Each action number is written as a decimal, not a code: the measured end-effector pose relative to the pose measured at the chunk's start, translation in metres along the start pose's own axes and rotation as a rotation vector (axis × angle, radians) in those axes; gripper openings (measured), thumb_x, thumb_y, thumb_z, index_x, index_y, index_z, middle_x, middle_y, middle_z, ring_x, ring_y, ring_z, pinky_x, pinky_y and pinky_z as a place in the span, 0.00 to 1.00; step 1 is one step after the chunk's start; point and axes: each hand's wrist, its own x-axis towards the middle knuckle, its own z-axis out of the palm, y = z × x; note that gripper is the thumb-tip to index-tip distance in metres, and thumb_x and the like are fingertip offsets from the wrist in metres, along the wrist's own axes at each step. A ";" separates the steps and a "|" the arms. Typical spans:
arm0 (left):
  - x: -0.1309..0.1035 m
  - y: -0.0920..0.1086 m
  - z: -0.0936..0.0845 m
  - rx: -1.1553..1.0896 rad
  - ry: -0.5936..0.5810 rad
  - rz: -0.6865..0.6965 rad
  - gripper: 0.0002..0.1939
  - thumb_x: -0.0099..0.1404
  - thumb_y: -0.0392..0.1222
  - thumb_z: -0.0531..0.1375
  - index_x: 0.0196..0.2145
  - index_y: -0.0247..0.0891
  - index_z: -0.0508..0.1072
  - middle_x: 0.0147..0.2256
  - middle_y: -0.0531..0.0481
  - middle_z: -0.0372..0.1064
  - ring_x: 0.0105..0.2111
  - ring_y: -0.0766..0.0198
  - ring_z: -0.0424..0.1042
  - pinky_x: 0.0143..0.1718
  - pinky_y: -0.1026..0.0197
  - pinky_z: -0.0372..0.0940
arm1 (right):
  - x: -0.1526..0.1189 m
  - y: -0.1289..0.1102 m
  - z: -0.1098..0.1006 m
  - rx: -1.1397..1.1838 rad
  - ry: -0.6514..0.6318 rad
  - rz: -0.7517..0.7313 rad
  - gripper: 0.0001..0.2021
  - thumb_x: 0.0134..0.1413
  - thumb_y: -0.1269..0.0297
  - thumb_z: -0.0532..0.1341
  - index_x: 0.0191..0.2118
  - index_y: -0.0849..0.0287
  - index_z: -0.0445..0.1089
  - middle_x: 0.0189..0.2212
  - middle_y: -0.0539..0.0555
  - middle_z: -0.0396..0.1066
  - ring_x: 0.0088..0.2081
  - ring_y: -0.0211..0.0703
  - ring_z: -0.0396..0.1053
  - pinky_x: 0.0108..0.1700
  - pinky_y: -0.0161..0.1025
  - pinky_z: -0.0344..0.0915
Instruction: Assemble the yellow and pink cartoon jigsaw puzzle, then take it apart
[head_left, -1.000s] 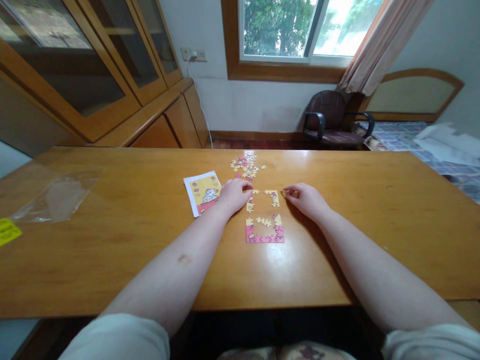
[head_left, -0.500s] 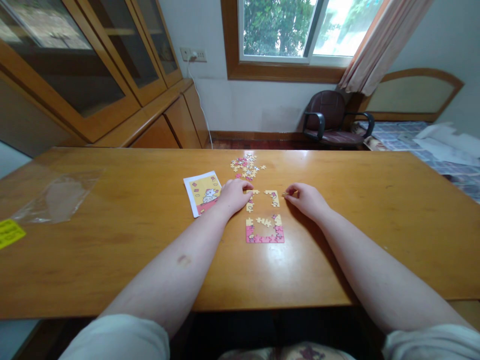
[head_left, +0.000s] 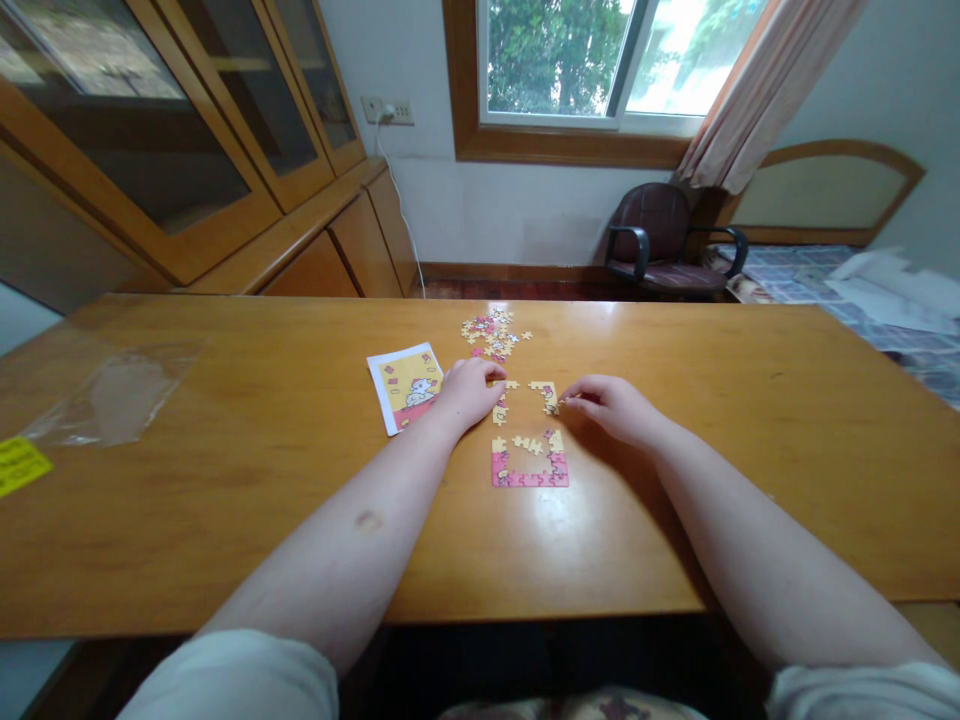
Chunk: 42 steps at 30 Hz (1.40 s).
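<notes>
My left hand (head_left: 471, 392) rests on the table, fingers curved but apart, touching the upper left corner section (head_left: 500, 410) of a jigsaw puzzle. My right hand (head_left: 613, 407) is closed in a pinch on a small yellow puzzle piece (head_left: 563, 401), beside the upper right corner section (head_left: 549, 391). Nearer me lies a joined pink and yellow U-shaped border section (head_left: 530, 480). Inside its open top sits a short strip of yellow pieces (head_left: 528, 444). Partly under my left forearm is a picture sheet (head_left: 409, 385) with a white cartoon animal on yellow and pink.
Beyond my hands lies a pile of loose puzzle pieces (head_left: 491, 332). On the left side of the wooden table (head_left: 262, 480) are a clear plastic bag (head_left: 124, 395) and a yellow label (head_left: 21, 466). An office chair (head_left: 656, 235) stands past the far edge.
My right hand has moved slightly left and toward me with the puzzle piece, down along the upper right corner section. My left hand has stayed in place.
</notes>
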 end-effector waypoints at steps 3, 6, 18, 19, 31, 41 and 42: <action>0.000 -0.001 0.001 -0.001 0.005 0.009 0.14 0.60 0.43 0.56 0.40 0.44 0.78 0.42 0.51 0.75 0.44 0.56 0.70 0.50 0.55 0.64 | -0.001 -0.002 0.002 0.010 -0.029 -0.028 0.09 0.56 0.67 0.58 0.38 0.56 0.77 0.35 0.54 0.75 0.38 0.43 0.71 0.45 0.39 0.66; 0.000 -0.002 0.001 -0.002 0.013 0.014 0.13 0.60 0.43 0.56 0.40 0.44 0.78 0.42 0.51 0.75 0.44 0.56 0.70 0.49 0.55 0.64 | -0.001 -0.005 0.006 0.013 -0.044 -0.034 0.10 0.55 0.67 0.60 0.41 0.55 0.77 0.36 0.54 0.75 0.38 0.42 0.71 0.45 0.38 0.66; 0.000 -0.001 0.001 -0.002 0.014 0.012 0.13 0.60 0.43 0.56 0.39 0.44 0.78 0.41 0.51 0.75 0.43 0.55 0.70 0.48 0.54 0.64 | 0.000 -0.006 0.015 0.113 -0.081 0.125 0.06 0.49 0.62 0.64 0.31 0.57 0.76 0.27 0.49 0.76 0.29 0.38 0.70 0.34 0.34 0.64; 0.000 -0.001 0.001 -0.002 0.017 0.015 0.13 0.60 0.43 0.56 0.39 0.44 0.78 0.41 0.51 0.75 0.43 0.55 0.70 0.48 0.54 0.64 | 0.000 -0.006 0.015 0.114 -0.087 0.126 0.06 0.49 0.62 0.64 0.31 0.57 0.76 0.27 0.49 0.76 0.29 0.38 0.70 0.34 0.34 0.64; 0.000 -0.001 0.000 0.001 0.006 0.017 0.13 0.60 0.43 0.56 0.39 0.44 0.78 0.41 0.51 0.75 0.43 0.56 0.70 0.49 0.55 0.64 | 0.000 -0.001 0.016 0.149 -0.108 0.109 0.07 0.49 0.60 0.64 0.33 0.57 0.77 0.29 0.50 0.77 0.31 0.40 0.71 0.36 0.35 0.65; 0.001 -0.002 0.002 0.001 0.010 0.020 0.13 0.59 0.43 0.56 0.39 0.43 0.78 0.41 0.51 0.75 0.43 0.56 0.70 0.48 0.55 0.65 | 0.001 -0.003 0.019 0.017 -0.083 0.007 0.06 0.50 0.63 0.63 0.35 0.56 0.77 0.32 0.51 0.76 0.31 0.38 0.69 0.36 0.35 0.64; 0.001 -0.002 0.002 0.001 0.011 0.018 0.13 0.59 0.43 0.56 0.39 0.43 0.78 0.41 0.51 0.75 0.43 0.56 0.70 0.48 0.55 0.64 | 0.001 -0.003 0.018 -0.008 -0.073 -0.003 0.06 0.51 0.63 0.63 0.35 0.56 0.76 0.32 0.51 0.76 0.31 0.39 0.69 0.36 0.35 0.64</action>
